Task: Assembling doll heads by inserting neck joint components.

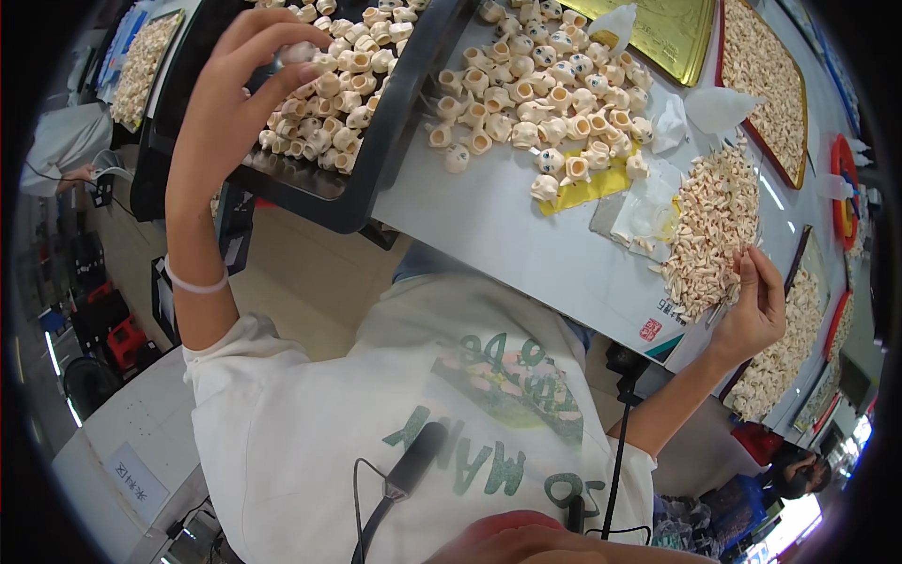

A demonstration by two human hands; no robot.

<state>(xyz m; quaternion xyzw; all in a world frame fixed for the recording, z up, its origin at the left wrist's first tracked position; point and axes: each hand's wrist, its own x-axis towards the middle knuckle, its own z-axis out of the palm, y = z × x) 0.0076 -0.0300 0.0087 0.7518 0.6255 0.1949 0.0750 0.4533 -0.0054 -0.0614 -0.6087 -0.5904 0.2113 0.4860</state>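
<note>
My left hand [218, 108] is over the black tray [352, 209] at the upper left, its thumb and fingers closed round a small doll head [298, 54], slightly blurred. Beneath it the tray holds many cream doll heads [324, 122], hollow and open at one end. To the right, my right hand [754, 320] pinches at the edge of a heap of small, pointed cream pieces [709, 226]. Whatever lies between those fingertips is too small to make out. More doll heads [550, 85], some with painted blue eyes, lie loose on the table between my hands.
Beside the heap are a yellow sheet [587, 188], a crumpled white tissue [670, 125] and a translucent squeeze bottle [719, 110]. A gold tray [672, 38] stands at the back. Further trays of small pieces [766, 85] line the right. Another person's hand [83, 174] shows far left.
</note>
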